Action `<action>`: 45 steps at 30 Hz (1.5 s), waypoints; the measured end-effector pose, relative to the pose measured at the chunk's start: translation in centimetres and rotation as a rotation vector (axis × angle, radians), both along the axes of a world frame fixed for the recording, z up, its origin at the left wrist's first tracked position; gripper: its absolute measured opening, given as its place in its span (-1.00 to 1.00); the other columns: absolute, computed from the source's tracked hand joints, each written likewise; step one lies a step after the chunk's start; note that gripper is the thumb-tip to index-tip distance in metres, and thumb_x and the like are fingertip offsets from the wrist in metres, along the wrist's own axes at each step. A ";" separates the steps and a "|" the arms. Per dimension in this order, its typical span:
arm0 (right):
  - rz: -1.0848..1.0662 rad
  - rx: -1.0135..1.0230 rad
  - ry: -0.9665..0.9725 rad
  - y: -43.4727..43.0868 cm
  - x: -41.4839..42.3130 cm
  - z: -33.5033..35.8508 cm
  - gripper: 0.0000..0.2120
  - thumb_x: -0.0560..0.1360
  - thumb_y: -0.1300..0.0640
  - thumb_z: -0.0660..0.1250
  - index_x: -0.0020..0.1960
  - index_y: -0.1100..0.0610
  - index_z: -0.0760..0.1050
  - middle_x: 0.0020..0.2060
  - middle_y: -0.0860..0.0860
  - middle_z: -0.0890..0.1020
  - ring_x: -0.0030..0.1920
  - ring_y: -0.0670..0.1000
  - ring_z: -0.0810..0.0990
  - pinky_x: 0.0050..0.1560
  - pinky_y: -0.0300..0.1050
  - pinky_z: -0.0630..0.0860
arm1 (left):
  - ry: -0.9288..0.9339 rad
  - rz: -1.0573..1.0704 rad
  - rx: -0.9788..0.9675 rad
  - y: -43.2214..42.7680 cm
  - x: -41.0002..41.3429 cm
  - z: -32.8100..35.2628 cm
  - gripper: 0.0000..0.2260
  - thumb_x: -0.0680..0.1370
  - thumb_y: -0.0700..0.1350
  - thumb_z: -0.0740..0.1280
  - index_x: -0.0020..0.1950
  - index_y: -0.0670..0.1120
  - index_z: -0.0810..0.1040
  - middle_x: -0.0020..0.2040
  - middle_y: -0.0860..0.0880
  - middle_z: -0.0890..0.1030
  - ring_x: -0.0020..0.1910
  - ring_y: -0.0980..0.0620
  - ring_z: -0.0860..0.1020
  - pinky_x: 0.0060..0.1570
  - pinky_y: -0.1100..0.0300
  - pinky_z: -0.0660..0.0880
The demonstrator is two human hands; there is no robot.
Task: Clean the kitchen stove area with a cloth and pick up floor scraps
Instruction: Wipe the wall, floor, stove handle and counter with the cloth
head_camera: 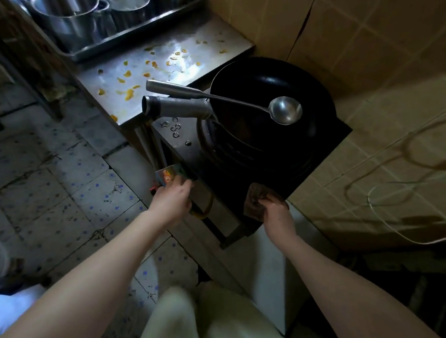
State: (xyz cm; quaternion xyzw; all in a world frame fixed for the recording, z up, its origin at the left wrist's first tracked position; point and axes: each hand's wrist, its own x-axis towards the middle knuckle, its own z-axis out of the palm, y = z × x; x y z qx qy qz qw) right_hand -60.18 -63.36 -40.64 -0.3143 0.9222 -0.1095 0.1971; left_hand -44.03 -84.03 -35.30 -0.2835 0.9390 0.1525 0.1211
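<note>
A steel table [190, 39] strewn with orange scraps [128, 94] adjoins the black stove [332, 138] bearing a wok [252, 89] and ladle [285, 109], the right hand [275, 213] clutching a brown cloth [254, 199] on its near corner, the left hand [173, 201] gripping a small colourful packet [169, 175].

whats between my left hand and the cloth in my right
Head view: the stove front and a yellow hose lie between the left hand, holding a colourful packet, and the cloth the right hand grips.
</note>
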 end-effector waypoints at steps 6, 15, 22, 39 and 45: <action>-0.048 0.065 0.021 -1.9 1.9 0.1 -0.56 0.55 0.29 0.15 0.38 0.01 0.39 0.39 0.02 0.35 0.39 0.14 0.26 0.30 -0.03 0.37 | 0.003 -0.113 0.023 -2.6 -0.9 -0.7 -0.59 0.51 -0.15 0.25 0.35 -0.09 0.35 0.27 -0.12 0.41 0.15 -0.14 0.47 0.05 -0.01 0.49; -0.281 0.047 -0.034 -5.2 3.6 0.1 -0.58 0.55 0.29 0.12 0.35 0.02 0.42 0.35 0.09 0.43 0.33 0.15 0.35 0.32 -0.06 0.32 | 0.025 -0.414 0.008 -8.3 -4.9 0.1 -0.55 0.56 -0.14 0.19 0.45 -0.07 0.25 0.36 -0.10 0.32 0.26 -0.14 0.41 0.18 0.02 0.40; -0.517 0.116 -0.206 -7.0 3.7 0.0 -0.59 0.60 0.10 0.02 0.44 -0.02 0.31 0.45 0.10 0.27 0.42 0.15 0.26 0.36 -0.06 0.28 | 0.002 -0.489 0.029 -12.6 -7.1 0.3 -0.56 0.56 -0.12 0.21 0.44 -0.05 0.28 0.32 -0.07 0.36 0.25 -0.11 0.42 0.17 0.03 0.39; -0.066 0.004 -0.147 -10.5 4.2 1.3 -0.63 0.52 0.23 0.17 0.24 -0.05 0.50 0.29 -0.03 0.47 0.25 0.11 0.45 0.13 -0.05 0.47 | 0.078 -0.343 0.048 -12.0 -8.5 -0.8 -0.59 0.56 -0.14 0.21 0.42 -0.06 0.31 0.31 -0.06 0.36 0.24 -0.10 0.41 0.17 0.07 0.36; -0.053 -0.029 -0.185 -7.2 2.9 1.7 -0.63 0.49 0.20 0.20 0.24 -0.06 0.51 0.27 -0.05 0.49 0.22 0.09 0.49 0.13 0.01 0.51 | 0.048 -0.266 0.033 -11.5 -8.2 -1.1 -0.60 0.56 -0.14 0.20 0.41 -0.05 0.32 0.30 -0.06 0.37 0.22 -0.10 0.42 0.15 0.05 0.36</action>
